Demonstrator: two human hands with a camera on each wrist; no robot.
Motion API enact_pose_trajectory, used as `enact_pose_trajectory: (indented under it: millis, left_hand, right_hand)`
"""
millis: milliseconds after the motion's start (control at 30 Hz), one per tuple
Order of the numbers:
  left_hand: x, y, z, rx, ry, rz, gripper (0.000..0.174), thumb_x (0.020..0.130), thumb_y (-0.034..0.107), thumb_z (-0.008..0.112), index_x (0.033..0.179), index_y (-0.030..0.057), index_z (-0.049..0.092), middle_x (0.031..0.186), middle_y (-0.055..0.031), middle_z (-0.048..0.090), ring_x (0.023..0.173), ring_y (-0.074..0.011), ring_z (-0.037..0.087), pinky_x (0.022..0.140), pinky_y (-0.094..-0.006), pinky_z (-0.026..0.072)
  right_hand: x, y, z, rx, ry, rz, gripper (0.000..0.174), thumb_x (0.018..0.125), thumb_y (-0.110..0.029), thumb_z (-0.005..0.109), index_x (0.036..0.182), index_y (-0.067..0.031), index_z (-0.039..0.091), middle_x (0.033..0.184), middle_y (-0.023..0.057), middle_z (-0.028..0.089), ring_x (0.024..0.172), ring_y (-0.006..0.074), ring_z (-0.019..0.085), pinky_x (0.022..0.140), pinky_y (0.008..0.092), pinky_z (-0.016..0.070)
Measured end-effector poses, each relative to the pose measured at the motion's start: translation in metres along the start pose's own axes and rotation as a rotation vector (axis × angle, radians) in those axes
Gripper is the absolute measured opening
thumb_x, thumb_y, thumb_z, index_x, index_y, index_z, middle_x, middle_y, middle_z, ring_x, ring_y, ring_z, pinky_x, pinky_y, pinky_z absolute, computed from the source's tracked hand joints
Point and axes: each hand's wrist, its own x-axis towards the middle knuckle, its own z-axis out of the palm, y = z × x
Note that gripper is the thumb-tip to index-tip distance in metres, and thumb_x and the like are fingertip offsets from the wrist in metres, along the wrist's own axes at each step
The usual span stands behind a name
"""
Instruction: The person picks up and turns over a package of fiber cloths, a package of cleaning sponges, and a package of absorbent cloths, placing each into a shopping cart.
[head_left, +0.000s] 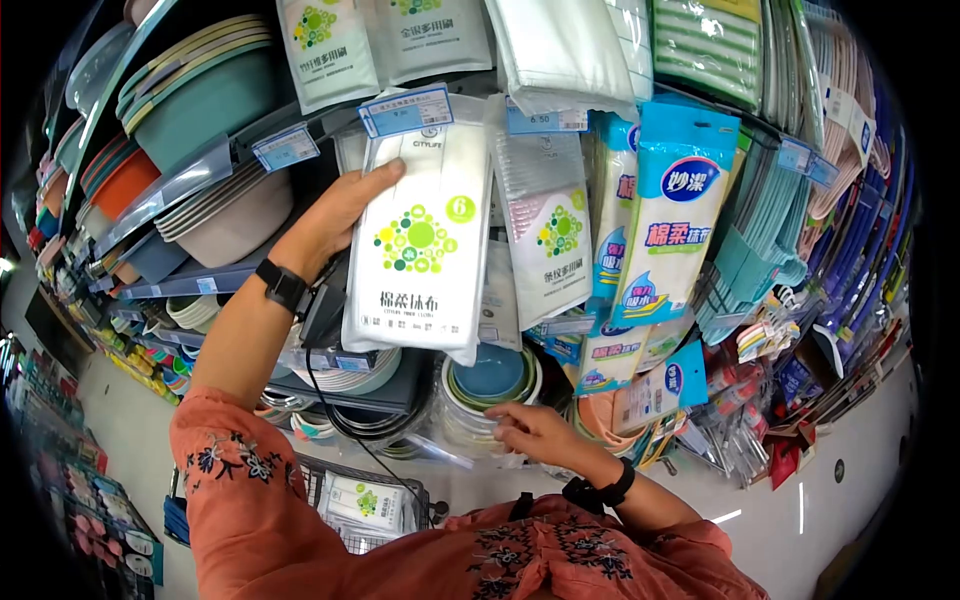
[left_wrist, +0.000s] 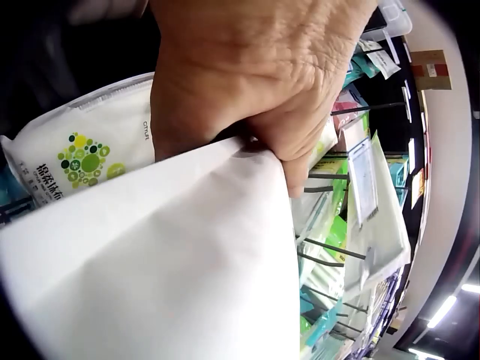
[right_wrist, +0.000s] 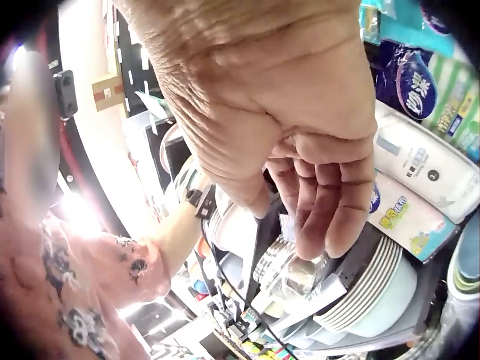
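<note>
My left hand (head_left: pixel 345 208) grips a white pack of cleaning cloths (head_left: pixel 420 310) by its left edge, with the thumb over the printed front. Green dots and a "6" are printed on the pack, which hangs upright before the shelf rack. In the left wrist view, the plain white back of the held pack (left_wrist: pixel 172 262) fills the lower part, and a similar pack (left_wrist: pixel 94 142) shows beyond the fingers. Lower down, my right hand (head_left: pixel 535 432) holds nothing; its fingers are loosely curled, near a stack of round basins (head_left: pixel 485 385).
Hanging packs of blue-topped cloths (head_left: pixel 675 210) and striped brush packs (head_left: pixel 545 240) are to the right. Stacked basins (head_left: pixel 215 90) fill the left shelves. A wire cart (head_left: pixel 425 490) below contains another white cloth pack (head_left: pixel 365 500). A black cable (head_left: pixel 325 395) runs down from the left wrist.
</note>
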Motion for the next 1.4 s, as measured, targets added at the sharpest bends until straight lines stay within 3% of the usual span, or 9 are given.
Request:
enact_pose_trajectory:
  millis: [67,233,467,633,733,867,1133,1300,1400]
  left_hand:
    - [-0.018,0.002,0.004,0.009,-0.003,-0.023,0.057,0.096,0.035,0.069,0.127,-0.0112,0.057,0.114,-0.0218,0.071,0.094,-0.0225,0.074,0.079,-0.0327,0.0627]
    - [-0.047,0.005,0.015,-0.044,0.025,0.007,0.053,0.097,0.033,0.069,0.126,-0.0104,0.058,0.114,-0.0206,0.071,0.093,-0.0217,0.074,0.079,-0.0327,0.0627]
    - [-0.078,0.002,0.025,-0.104,-0.001,0.0,0.057,0.097,0.036,0.068,0.128,-0.0101,0.055,0.114,-0.0203,0.07,0.095,-0.0222,0.074,0.08,-0.0329,0.0629]
    - [-0.099,0.006,0.037,-0.12,0.006,0.04,0.059,0.097,0.037,0.068,0.13,-0.0096,0.054,0.115,-0.0205,0.07,0.097,-0.0223,0.074,0.082,-0.0332,0.0627]
    - [-0.108,0.005,0.037,-0.125,-0.009,0.028,0.058,0.097,0.037,0.068,0.13,-0.0091,0.054,0.117,-0.0205,0.069,0.099,-0.0226,0.073,0.083,-0.0331,0.0625]
    - [-0.121,-0.005,0.039,-0.121,0.014,-0.012,0.056,0.097,0.035,0.069,0.131,-0.0071,0.055,0.116,-0.0191,0.07,0.098,-0.0224,0.073,0.083,-0.0335,0.0622]
    - [-0.171,-0.044,0.061,-0.194,0.181,-0.053,0.053,0.097,0.032,0.069,0.131,-0.006,0.054,0.117,-0.0192,0.069,0.096,-0.0228,0.073,0.082,-0.0341,0.0621]
    - [-0.238,-0.064,0.065,-0.146,0.289,-0.066,0.07,0.094,0.033,0.071,0.144,-0.0062,0.041,0.129,-0.0188,0.063,0.114,-0.0233,0.065,0.094,-0.0339,0.0557]
    - [-0.283,-0.081,0.071,-0.112,0.423,-0.037,0.073,0.088,0.027,0.074,0.144,-0.0067,0.041,0.128,-0.0179,0.063,0.111,-0.024,0.066,0.093,-0.0336,0.055]
  right_hand:
    - [0.004,-0.02,-0.009,0.085,0.06,0.036,0.039,0.099,-0.021,0.062,0.132,-0.0015,0.056,0.089,0.0041,0.063,0.075,0.0106,0.065,0.067,0.0283,0.0532]
    - [0.02,-0.048,-0.031,0.35,0.045,-0.034,0.061,0.105,-0.031,0.055,0.15,0.004,0.033,0.126,0.0175,0.059,0.109,0.0214,0.063,0.088,0.0321,0.0543]
    - [0.043,-0.061,-0.025,0.423,-0.011,-0.285,0.069,0.103,-0.039,0.056,0.152,0.0028,0.03,0.136,0.016,0.055,0.121,0.0234,0.058,0.1,0.0376,0.0481]
    - [0.043,-0.09,-0.017,0.458,-0.082,-0.294,0.088,0.093,-0.05,0.069,0.154,-0.0011,0.028,0.146,0.0142,0.049,0.135,0.0216,0.047,0.113,0.0353,0.0357]
    - [0.042,-0.094,-0.011,0.435,-0.105,-0.289,0.09,0.093,-0.05,0.07,0.155,-0.0012,0.026,0.149,0.0141,0.046,0.137,0.0219,0.044,0.113,0.0358,0.0359]
    - [0.037,-0.096,-0.001,0.505,-0.157,-0.327,0.084,0.095,-0.033,0.072,0.154,0.0018,0.023,0.147,0.0147,0.046,0.133,0.0203,0.047,0.11,0.0343,0.0388]
    - [0.031,-0.085,0.018,0.46,-0.213,-0.222,0.084,0.093,-0.029,0.073,0.154,0.0023,0.023,0.146,0.0148,0.046,0.133,0.0211,0.046,0.111,0.0363,0.0384]
    - [0.037,-0.071,0.033,0.496,-0.308,-0.12,0.08,0.094,-0.031,0.07,0.153,0.002,0.026,0.143,0.0136,0.05,0.129,0.0197,0.05,0.108,0.0348,0.0417]
    - [0.046,-0.072,0.046,0.454,-0.425,-0.128,0.079,0.095,-0.034,0.068,0.153,0.0021,0.028,0.145,0.0139,0.048,0.129,0.0199,0.05,0.108,0.0344,0.0417]
